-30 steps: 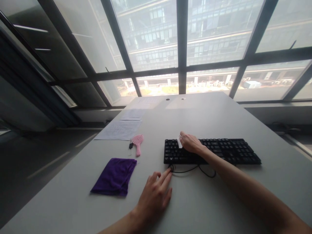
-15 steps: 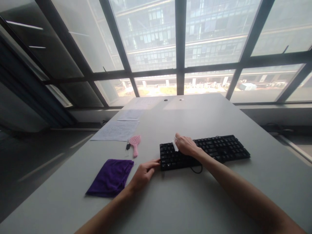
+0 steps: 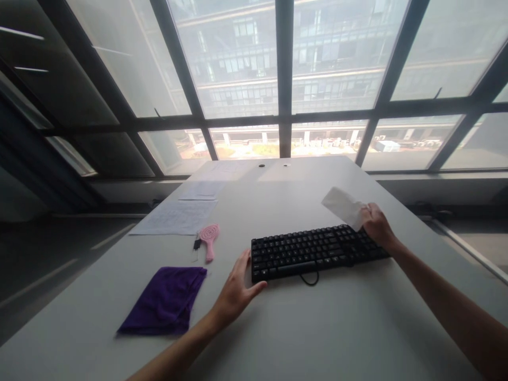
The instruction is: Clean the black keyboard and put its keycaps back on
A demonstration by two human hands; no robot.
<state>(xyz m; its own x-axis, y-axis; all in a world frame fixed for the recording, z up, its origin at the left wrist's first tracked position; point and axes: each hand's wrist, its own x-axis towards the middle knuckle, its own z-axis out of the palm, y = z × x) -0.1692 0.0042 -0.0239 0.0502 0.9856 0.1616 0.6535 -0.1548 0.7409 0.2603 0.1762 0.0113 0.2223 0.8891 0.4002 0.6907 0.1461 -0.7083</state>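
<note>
A black keyboard lies on the white table, a loop of its cable showing at the front edge. Beside its left end rests my left hand, thumb and fingers spread around the corner; whether it presses on the keyboard I cannot tell. Over the keyboard's right end, my right hand is closed on one end of a white tissue. The tissue's free part stretches out to the left, above the table behind the keys. Some right-end keys are hidden by the hand.
Left of the keyboard lie a pink hairbrush, a small black item and a folded purple cloth. Paper sheets run along the table's left edge. Large windows stand beyond the table.
My right hand has moved from the keyboard's left part to its right end, the tissue now spread out. My left hand's fingers have spread at the left end. The view has shifted slightly.
</note>
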